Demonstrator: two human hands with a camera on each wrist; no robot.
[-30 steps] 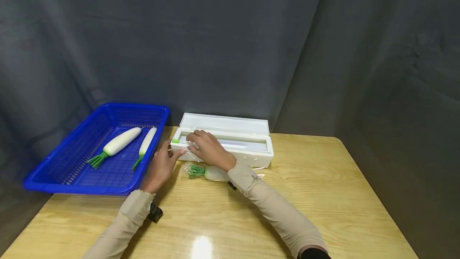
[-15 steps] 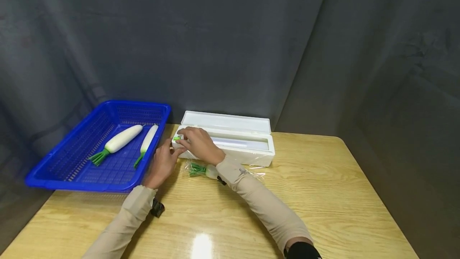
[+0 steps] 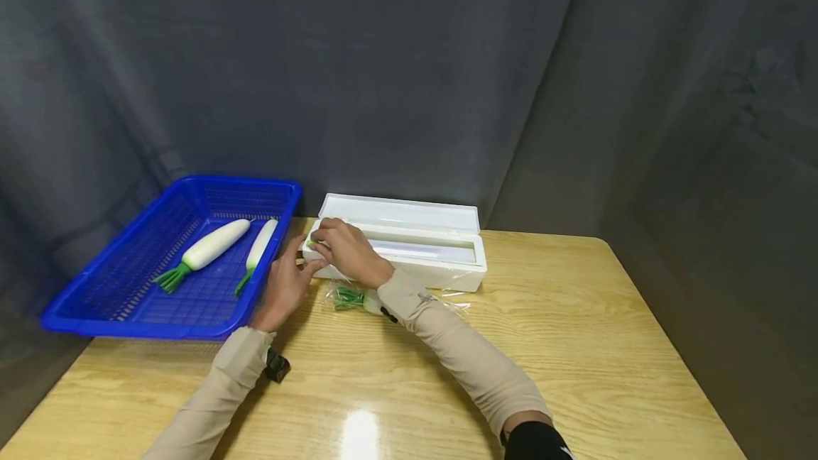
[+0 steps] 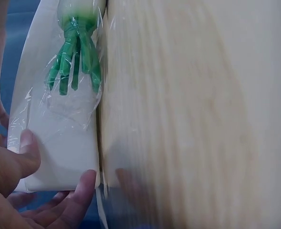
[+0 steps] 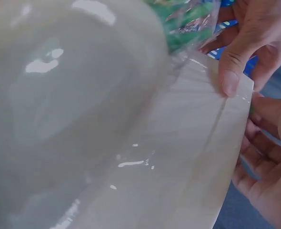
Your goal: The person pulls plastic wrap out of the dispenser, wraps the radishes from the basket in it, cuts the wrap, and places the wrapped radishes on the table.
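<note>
A long white cling film dispenser [image 3: 441, 274] lies at the back of the table, its lid [image 3: 402, 213] raised. My left hand [image 3: 286, 291] grips its left end, thumb on the front face and fingers around the end, as the left wrist view [image 4: 24, 167] also shows. My right hand [image 3: 351, 253] pinches the small green slide cutter [image 3: 311, 242] at the left of the front edge. Clear film hangs down the front. Before the dispenser lies a daikon radish [image 3: 348, 297] with green stalks, wrapped in film; the right forearm hides much of it.
A blue plastic basket [image 3: 134, 333] stands at the left, close to the left hand. Inside it lie two daikon radishes [image 3: 217, 244], [image 3: 260, 243] unwrapped. A dark grey curtain [image 3: 409, 77] hangs behind the wooden table [image 3: 575, 346].
My right hand has moved left along the dispenser's front edge to the green slide cutter and now pinches it. My left hand keeps its hold on the dispenser's left end.
</note>
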